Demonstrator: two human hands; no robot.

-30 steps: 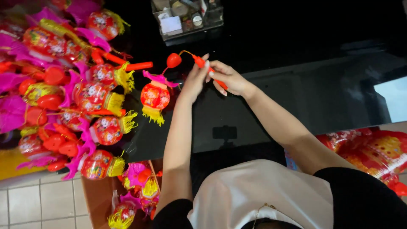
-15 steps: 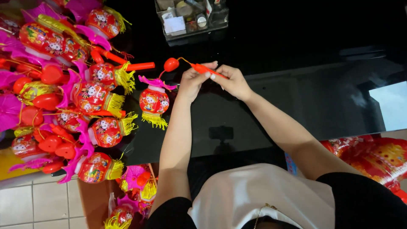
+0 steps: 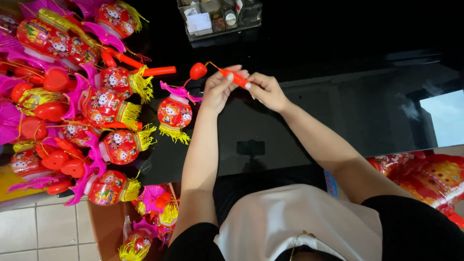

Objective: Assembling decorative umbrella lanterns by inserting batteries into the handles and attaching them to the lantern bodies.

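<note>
Both hands meet on a short orange plastic stick handle. The left hand has its fingertips pressed together around the handle's front end; the right hand pinches the rear end between thumb and forefinger. The handle sits above the glossy black tabletop, not resting on it.

From the handle's tip a thin gold wire runs to a small red heart-shaped plastic bead, and below that hangs a round red toy lantern with a pink ruffled top and yellow tassel fringe. Whether the lantern hangs free or lies on the table, can't tell.

Just left is a heap of finished red and pink lanterns with yellow tassels, with loose orange sticks poking out of it. A clear plastic organiser box stands at the far edge. More lanterns sit low by the tiled floor, and red printed packets lie to the right.

Risks, judged from this:
- The wire looks thin; twisting or pulling the handle hard could kink it or pull it out.
- The grip is fingertip-only at both ends, so a slip could drop the handle and lantern.
- The tassel hangs near the heap; a swing could snag it on another lantern's fringe or wire.
</note>
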